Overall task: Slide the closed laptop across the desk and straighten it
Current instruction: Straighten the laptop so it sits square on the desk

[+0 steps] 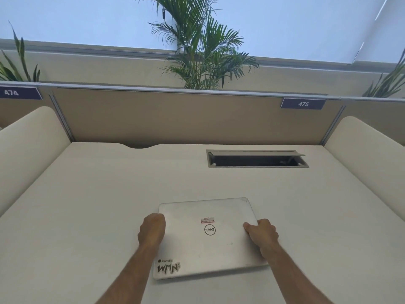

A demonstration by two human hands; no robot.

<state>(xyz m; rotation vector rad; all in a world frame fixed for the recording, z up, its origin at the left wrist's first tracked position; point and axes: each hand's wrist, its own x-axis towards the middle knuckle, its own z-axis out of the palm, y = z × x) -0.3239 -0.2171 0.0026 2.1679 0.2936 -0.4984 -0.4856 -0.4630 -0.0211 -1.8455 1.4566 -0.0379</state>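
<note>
A closed silver laptop (219, 244) with stickers on its lid lies on the white desk (98, 205), near the front middle, turned slightly so its near edge runs up to the right. My left hand (152, 229) grips its left edge, fingers curled around the side. My right hand (262, 234) grips its right edge, thumb on the lid. Both forearms reach in from the bottom of the view.
An open cable tray slot (256, 159) is cut into the desk at the back right. A brown partition (175, 115) closes the back, with cream side dividers (28, 145) left and right. Palm plants (203, 55) stand behind the partition.
</note>
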